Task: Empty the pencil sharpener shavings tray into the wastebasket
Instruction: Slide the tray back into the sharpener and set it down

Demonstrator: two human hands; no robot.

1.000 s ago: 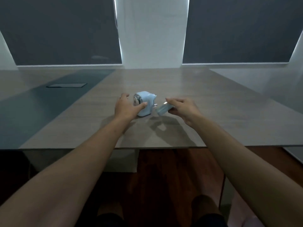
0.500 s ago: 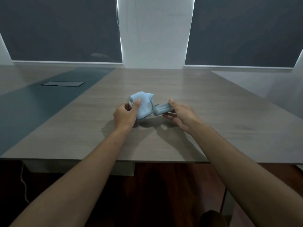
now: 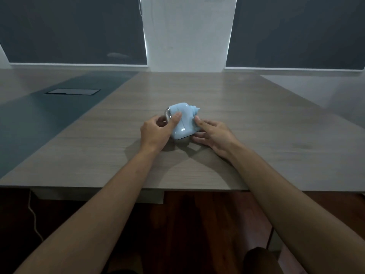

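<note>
A light blue pencil sharpener [image 3: 182, 123] with a silver front ring stands tilted on the wooden table [image 3: 266, 139]. My left hand [image 3: 156, 133] grips its left side, thumb on top next to the silver ring. My right hand [image 3: 214, 135] holds its right side, with the thumb pressed on the body and the fingers spread low by the base. The shavings tray cannot be told apart from the body. No wastebasket is in view.
A dark inlay with a cable hatch [image 3: 73, 91] runs along the table's left part. The table's front edge lies close below my forearms, with dark floor, a white cable [image 3: 34, 218] and my knee [image 3: 260, 260] beneath. Dark blinds cover the windows behind.
My right hand brought a light blue piece from the right up against the sharpener and now rests on its side. My left hand tipped and turned the sharpener.
</note>
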